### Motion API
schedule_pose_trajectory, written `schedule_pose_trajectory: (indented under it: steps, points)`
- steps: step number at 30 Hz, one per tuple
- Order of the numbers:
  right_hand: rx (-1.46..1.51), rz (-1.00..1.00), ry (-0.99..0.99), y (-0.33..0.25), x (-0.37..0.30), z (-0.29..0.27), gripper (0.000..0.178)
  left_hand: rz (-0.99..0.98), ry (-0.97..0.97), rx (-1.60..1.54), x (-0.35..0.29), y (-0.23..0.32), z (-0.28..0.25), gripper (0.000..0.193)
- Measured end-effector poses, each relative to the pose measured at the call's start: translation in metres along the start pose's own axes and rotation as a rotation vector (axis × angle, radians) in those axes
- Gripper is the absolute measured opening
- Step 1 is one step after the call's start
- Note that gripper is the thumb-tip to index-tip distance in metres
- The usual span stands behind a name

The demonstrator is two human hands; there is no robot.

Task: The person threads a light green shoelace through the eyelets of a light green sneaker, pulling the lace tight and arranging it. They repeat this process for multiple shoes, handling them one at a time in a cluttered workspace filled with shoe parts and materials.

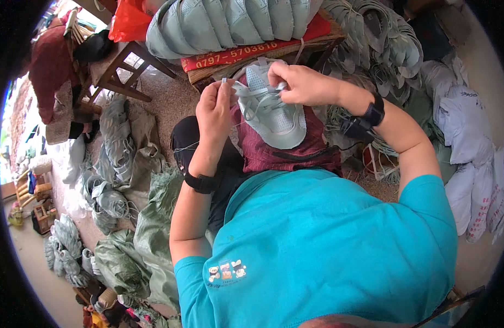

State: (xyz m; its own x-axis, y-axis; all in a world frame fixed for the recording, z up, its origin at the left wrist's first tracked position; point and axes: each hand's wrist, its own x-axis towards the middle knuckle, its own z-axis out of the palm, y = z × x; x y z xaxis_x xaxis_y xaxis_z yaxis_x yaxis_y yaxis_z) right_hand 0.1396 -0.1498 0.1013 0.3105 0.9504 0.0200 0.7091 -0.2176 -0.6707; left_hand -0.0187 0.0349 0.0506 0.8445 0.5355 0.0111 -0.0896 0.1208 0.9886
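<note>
Probably light, floppy shoe upper (pixel 284 121) between the hands; left hand (pixel 214 105) and right hand (pixel 300 85) pinch its laces (pixel 255 100); best gripped by toe edge

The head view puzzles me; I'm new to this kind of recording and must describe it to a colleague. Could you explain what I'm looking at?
There is no machine here: a person in a turquoise shirt works bare-handed. The single picture comes from a wide fisheye camera on their head, looking down, so edges bend. Picture left is their left.

A pale shoe upper rests on maroon cloth, apparently over the lap, toe toward the body. The left hand and right hand each seem to pinch pale lace; its exact path is too small to follow.

Beyond, nested pale pieces lie on a red covering.
</note>
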Motion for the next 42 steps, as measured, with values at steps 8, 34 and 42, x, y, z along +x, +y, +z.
schedule_pose_trajectory:
  steps: [8, 34, 42]
  points:
    - [-0.637, -0.426, 0.310, -0.007, -0.013, -0.001, 0.022, -0.103, -0.002, -0.104, -0.003, 0.015, -0.013, 0.031]
    - [-0.277, -0.084, 0.378, -0.013, -0.016, 0.017, 0.027, -0.192, 0.030, -0.420, -0.001, 0.003, -0.012, 0.028]
    - [-0.396, -0.179, 0.477, -0.009, -0.019, 0.020, 0.012, -0.190, 0.013, -0.403, -0.006, 0.006, -0.005, 0.027]
